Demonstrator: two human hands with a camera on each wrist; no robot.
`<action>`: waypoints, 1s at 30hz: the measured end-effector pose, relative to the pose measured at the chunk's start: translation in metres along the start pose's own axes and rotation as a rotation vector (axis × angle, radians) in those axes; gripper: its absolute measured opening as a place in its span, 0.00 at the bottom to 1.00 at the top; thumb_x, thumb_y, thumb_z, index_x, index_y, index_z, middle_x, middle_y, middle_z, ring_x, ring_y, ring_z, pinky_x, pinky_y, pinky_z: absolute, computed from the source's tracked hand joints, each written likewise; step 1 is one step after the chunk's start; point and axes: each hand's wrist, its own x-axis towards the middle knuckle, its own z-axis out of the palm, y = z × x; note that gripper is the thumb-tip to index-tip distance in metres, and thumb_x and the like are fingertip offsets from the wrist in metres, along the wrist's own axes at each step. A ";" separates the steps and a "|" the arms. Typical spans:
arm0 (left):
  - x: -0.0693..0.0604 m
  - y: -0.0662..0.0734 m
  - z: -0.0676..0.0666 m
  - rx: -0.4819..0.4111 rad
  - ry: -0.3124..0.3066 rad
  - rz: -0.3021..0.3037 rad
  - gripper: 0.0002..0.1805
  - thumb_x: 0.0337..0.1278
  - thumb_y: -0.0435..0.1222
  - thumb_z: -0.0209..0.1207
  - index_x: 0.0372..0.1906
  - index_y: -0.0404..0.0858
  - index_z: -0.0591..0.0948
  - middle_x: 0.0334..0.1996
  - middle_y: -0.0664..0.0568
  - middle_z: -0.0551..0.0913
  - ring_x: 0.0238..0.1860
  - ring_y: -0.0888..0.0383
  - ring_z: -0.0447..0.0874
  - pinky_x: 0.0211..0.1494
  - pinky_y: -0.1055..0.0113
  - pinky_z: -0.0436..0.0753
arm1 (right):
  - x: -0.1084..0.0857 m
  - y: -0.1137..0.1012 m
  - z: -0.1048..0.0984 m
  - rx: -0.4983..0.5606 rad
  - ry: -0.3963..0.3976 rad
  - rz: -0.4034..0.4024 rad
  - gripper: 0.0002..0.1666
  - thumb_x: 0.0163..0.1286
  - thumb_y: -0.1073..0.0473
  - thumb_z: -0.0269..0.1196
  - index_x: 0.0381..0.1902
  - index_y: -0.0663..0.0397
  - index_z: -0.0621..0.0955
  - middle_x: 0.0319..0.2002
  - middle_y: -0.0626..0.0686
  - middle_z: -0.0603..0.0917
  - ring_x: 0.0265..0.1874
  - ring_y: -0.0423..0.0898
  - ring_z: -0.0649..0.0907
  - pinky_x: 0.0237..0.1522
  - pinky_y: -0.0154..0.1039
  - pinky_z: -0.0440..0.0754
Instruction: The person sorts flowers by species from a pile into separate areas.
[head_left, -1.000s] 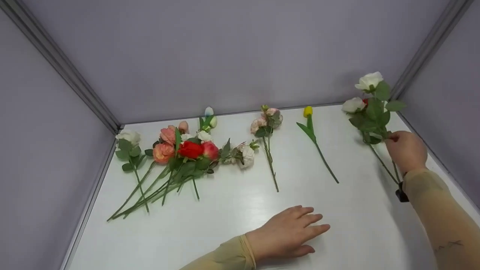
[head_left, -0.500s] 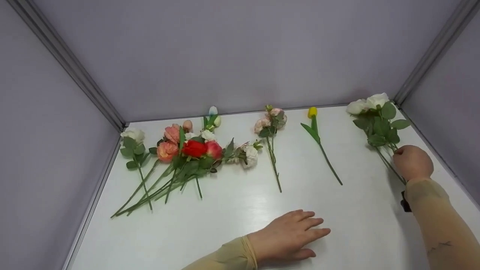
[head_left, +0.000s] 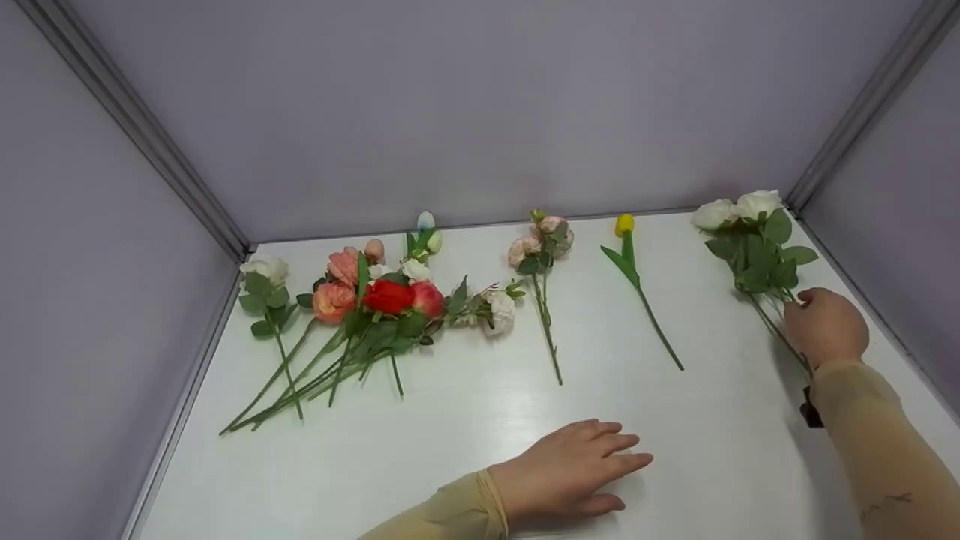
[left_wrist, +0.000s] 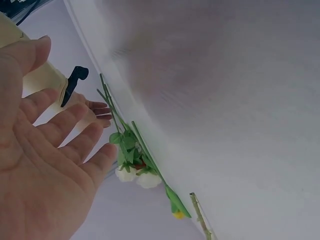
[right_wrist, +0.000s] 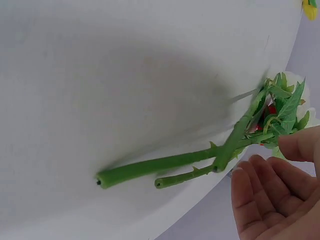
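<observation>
Since the right hand (head_left: 827, 328) is right next to them, I'll start with the white roses (head_left: 759, 256): they're lying at the far right end of the counter (head_left: 375, 457), blooms toward the back wall (head_left: 480, 112), green leaves bunched just below. There's a bit of red poking out between the leaves too. From the right wrist view you can see the cut ends of three green stems (right_wrist: 155, 168), a couple of them crossing. That hand looks let go to me: thumb apart, fingers only loosely bent, nothing pinched between them. Can't tell if it's brushing a stem though.

The left hand (head_left: 566, 474) isn't holding anything either, just fingers spread, palm down over the front of the counter, well apart from the flowers.

Next along from the roses is a single yellow tulip (head_left: 631, 262) with its stem angled toward the front, then a stem of pale pink blossoms (head_left: 523, 250). Further left is a messy pile with a red flower (head_left: 388, 297) and some coral flowers (head_left: 334, 301), stems crossing each other. Another white rose (head_left: 260, 289) lies at the far left. Both arms are in tan sleeves (head_left: 450, 510).
</observation>
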 end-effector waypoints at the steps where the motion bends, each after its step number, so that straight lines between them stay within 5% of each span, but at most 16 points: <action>1: -0.001 -0.001 0.000 0.004 0.012 -0.001 0.36 0.76 0.58 0.51 0.81 0.49 0.60 0.75 0.53 0.67 0.76 0.54 0.61 0.79 0.65 0.56 | 0.000 -0.001 0.000 0.008 0.021 -0.012 0.30 0.76 0.56 0.46 0.63 0.77 0.73 0.56 0.77 0.77 0.51 0.74 0.78 0.47 0.68 0.76; 7: -0.011 -0.012 -0.001 -0.029 0.066 -0.024 0.35 0.76 0.55 0.52 0.80 0.47 0.62 0.74 0.51 0.69 0.75 0.52 0.63 0.79 0.63 0.56 | 0.002 -0.025 0.012 0.040 0.146 -0.130 0.28 0.77 0.59 0.50 0.64 0.77 0.73 0.58 0.80 0.73 0.57 0.80 0.70 0.55 0.74 0.68; 12: -0.033 -0.034 -0.008 -0.066 0.216 -0.140 0.31 0.76 0.51 0.56 0.76 0.45 0.68 0.72 0.49 0.72 0.74 0.52 0.66 0.78 0.58 0.60 | -0.013 -0.066 0.038 0.072 0.181 -0.329 0.25 0.77 0.59 0.58 0.64 0.71 0.76 0.59 0.77 0.74 0.59 0.78 0.69 0.60 0.72 0.65; 20: -0.105 -0.107 -0.041 -0.071 0.508 -0.601 0.20 0.69 0.38 0.63 0.64 0.45 0.81 0.60 0.52 0.83 0.64 0.52 0.77 0.69 0.54 0.74 | -0.061 -0.145 0.090 0.073 0.120 -0.648 0.23 0.72 0.60 0.67 0.62 0.62 0.80 0.58 0.64 0.80 0.60 0.66 0.74 0.62 0.64 0.70; 25: -0.172 -0.160 -0.055 -0.105 0.562 -0.942 0.16 0.69 0.36 0.62 0.59 0.42 0.85 0.55 0.48 0.85 0.58 0.47 0.79 0.62 0.48 0.78 | -0.091 -0.195 0.115 0.068 0.030 -0.820 0.26 0.72 0.56 0.68 0.65 0.57 0.79 0.61 0.58 0.79 0.63 0.59 0.74 0.65 0.58 0.71; 30: -0.244 -0.195 -0.045 -0.077 0.586 -1.218 0.15 0.70 0.35 0.57 0.55 0.35 0.86 0.48 0.39 0.85 0.51 0.38 0.81 0.50 0.41 0.80 | -0.125 -0.243 0.143 0.032 -0.114 -0.951 0.30 0.74 0.51 0.66 0.70 0.53 0.76 0.66 0.56 0.77 0.68 0.57 0.72 0.71 0.56 0.67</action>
